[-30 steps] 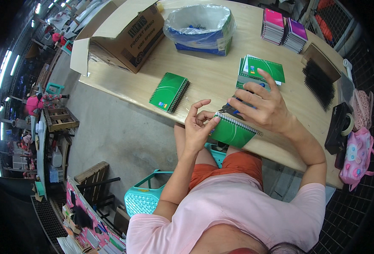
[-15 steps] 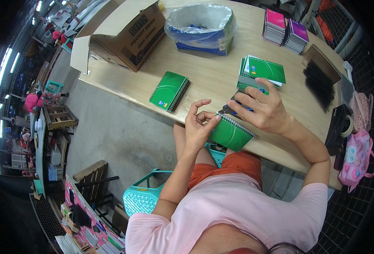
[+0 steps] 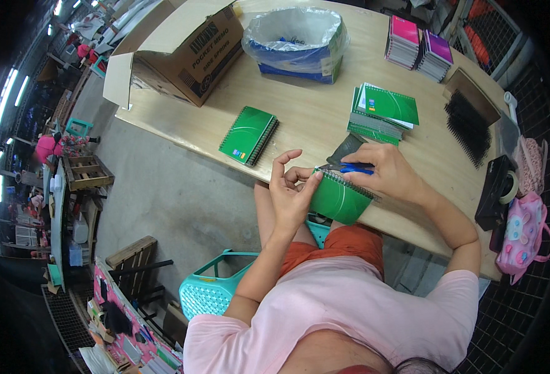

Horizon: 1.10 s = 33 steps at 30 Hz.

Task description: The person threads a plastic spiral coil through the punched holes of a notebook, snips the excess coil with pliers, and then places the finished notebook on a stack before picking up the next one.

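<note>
My left hand [image 3: 292, 190] pinches the upper left corner of a green spiral notebook [image 3: 340, 201] at the table's front edge. In my right hand [image 3: 384, 169] are blue-handled pliers [image 3: 353, 167], gripped with the fingers closed round the handles. Their jaws reach the left end of the notebook's dark wire spiral, close to my left fingertips. A stack of green notebooks [image 3: 250, 135] lies on the table to the left. Beyond my right hand stands another pile of green notebooks [image 3: 387, 106], its top covers askew. A dark grey object [image 3: 345, 149] lies just beyond the pliers, partly covered by my hand.
An open carton [image 3: 191, 59] and a plastic-lined blue box [image 3: 297, 59] stand at the back. Pink and purple notebooks [image 3: 418, 47] are piled at the far right. Black wire spirals [image 3: 468, 128], a tape roll [image 3: 509, 187] and a pink pouch [image 3: 524, 234] line the right side.
My right hand has turned and lowered, its fingers closing round the pliers' handles. The jaws stay at the spiral's left end. My left hand and the notebook have barely shifted.
</note>
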### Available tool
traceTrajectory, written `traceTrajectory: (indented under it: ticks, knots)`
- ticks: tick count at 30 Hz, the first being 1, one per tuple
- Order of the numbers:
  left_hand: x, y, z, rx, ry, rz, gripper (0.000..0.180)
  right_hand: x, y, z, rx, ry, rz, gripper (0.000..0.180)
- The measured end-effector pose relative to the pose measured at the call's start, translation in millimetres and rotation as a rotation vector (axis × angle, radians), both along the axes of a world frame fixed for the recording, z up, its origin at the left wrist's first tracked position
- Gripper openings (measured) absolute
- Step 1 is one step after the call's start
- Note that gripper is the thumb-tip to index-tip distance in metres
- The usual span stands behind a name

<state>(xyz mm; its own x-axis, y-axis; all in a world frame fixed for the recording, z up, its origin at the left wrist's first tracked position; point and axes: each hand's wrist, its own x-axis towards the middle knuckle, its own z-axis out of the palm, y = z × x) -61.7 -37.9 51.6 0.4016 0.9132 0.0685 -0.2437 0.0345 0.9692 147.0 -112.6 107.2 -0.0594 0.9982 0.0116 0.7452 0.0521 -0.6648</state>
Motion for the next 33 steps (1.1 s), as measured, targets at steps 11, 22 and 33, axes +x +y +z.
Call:
traceTrajectory:
  ticks: [11,22,33]
  knots:
    - [-14.9,-9.2,14.7,0.411,0.055,0.186,0.051,-16.0,-26.3,-47.3,0.313,1.078,-0.307,0.042]
    - [7.6,-2.1,31.9,0.981,0.483,0.224,0.029,-31.0,2.9,-52.7,0.236,0.67,-0.316,0.044]
    - [0.2,37.8,28.5,0.524,0.33,-0.097,0.024,-17.6,21.5,-23.6,0.293,0.432,0.066,0.045]
